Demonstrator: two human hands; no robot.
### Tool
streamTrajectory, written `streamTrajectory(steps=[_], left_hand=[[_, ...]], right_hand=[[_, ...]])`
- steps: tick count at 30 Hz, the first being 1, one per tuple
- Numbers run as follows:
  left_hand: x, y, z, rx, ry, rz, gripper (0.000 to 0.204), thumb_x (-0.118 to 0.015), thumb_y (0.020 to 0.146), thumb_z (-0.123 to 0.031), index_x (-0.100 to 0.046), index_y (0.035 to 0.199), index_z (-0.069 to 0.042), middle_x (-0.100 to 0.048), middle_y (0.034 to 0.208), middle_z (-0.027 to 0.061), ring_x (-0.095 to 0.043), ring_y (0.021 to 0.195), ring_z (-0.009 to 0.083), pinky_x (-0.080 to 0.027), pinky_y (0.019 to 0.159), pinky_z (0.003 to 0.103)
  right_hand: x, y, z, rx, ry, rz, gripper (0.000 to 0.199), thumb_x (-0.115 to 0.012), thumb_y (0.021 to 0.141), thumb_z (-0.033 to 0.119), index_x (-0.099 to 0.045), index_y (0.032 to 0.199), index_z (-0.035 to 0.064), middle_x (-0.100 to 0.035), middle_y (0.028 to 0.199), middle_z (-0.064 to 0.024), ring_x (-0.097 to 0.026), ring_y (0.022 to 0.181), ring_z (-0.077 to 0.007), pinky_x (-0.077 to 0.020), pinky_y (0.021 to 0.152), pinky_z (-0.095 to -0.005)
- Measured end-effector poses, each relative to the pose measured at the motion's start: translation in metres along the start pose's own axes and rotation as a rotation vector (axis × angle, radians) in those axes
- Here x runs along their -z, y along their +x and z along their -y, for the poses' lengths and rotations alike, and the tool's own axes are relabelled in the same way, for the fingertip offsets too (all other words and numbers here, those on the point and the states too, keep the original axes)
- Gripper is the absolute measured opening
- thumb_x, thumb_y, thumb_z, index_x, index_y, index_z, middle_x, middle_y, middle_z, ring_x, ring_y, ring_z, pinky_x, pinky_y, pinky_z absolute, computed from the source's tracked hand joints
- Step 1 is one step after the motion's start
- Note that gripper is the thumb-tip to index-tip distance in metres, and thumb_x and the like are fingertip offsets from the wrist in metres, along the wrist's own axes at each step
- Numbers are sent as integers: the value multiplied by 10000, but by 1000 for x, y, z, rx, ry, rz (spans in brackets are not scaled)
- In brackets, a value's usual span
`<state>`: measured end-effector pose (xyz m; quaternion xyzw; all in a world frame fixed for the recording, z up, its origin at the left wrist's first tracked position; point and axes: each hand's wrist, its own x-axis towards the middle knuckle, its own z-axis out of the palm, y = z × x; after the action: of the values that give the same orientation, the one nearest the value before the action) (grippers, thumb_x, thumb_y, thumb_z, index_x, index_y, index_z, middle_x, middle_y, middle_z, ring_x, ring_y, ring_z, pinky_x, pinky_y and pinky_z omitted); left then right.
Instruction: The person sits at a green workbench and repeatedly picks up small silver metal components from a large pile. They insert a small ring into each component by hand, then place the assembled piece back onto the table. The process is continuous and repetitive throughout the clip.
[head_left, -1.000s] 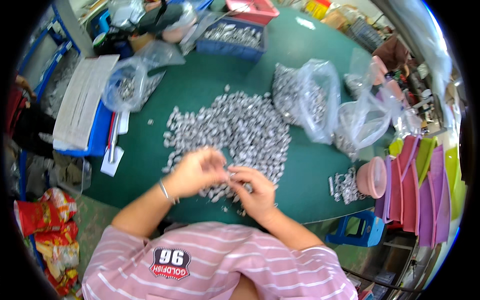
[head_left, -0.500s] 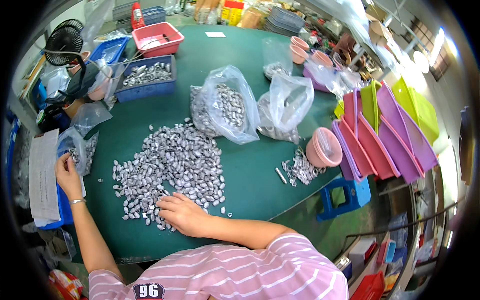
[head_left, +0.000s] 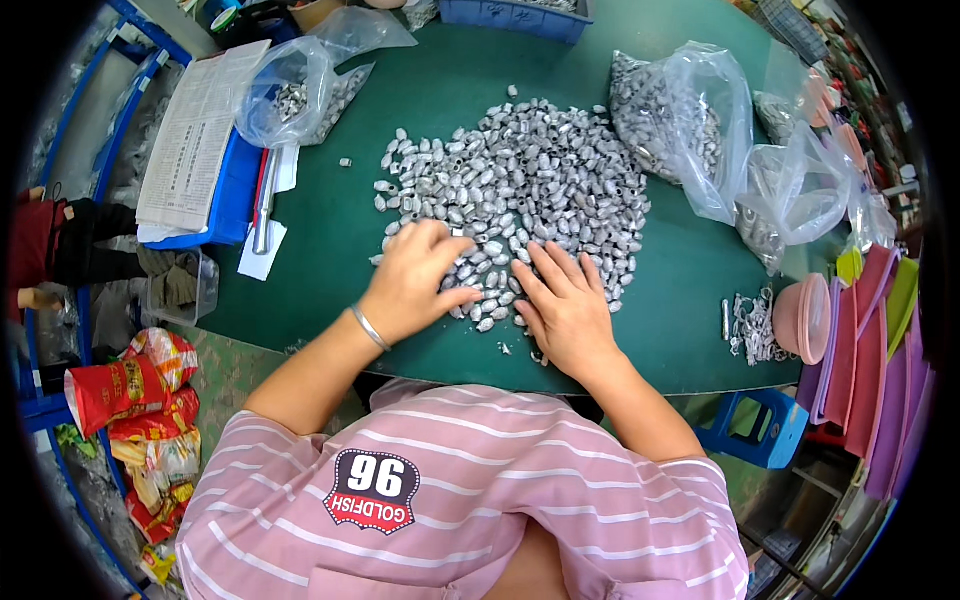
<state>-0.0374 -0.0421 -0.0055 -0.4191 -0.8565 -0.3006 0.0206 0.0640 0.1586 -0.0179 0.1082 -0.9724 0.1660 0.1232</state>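
Note:
A broad pile of small silvery-grey oval metal pieces with holes through them lies on the green table. At the near left edge of this heap is my left hand, its thumb apart from the fingers, which reach over the pieces. My right hand rests palm down at the near edge, fingers spread on the metal pieces. Between the two hands several loose pieces show. I see nothing gripped in either hand, though the undersides of the fingers are hidden.
An open clear bag with some pieces lies far left, beside a printed sheet on a blue tray. A full bag stands right of the pile. Near the right edge are small metal parts and a pink bucket.
My left hand has left the clear bag at the left and come to the pile. My right hand's fingers are now more spread. The view has turned toward the left.

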Motion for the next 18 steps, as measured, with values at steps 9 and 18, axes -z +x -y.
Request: streamTrajectory(steps=[9,18], left_hand=[[-22,-11,-10,-84,-336,-101,127,-669,694,23,-611,797,-23,-582,788,95,-568,751,262,-455,677,330],[-17,28,19,110,38,-205,212,-683,680,-24,-592,872,-22,-513,865,105,-528,818,289,-443,719,361]], right_hand=[[4,44,-9,141,168,-243,118,-617,729,76,-609,846,66,-579,902,-64,-537,869,-255,-384,774,-395],[-27,105,-7,184,65,-123,99,-619,646,75,-614,744,85,-531,804,-32,-516,830,-226,-394,682,-366]])
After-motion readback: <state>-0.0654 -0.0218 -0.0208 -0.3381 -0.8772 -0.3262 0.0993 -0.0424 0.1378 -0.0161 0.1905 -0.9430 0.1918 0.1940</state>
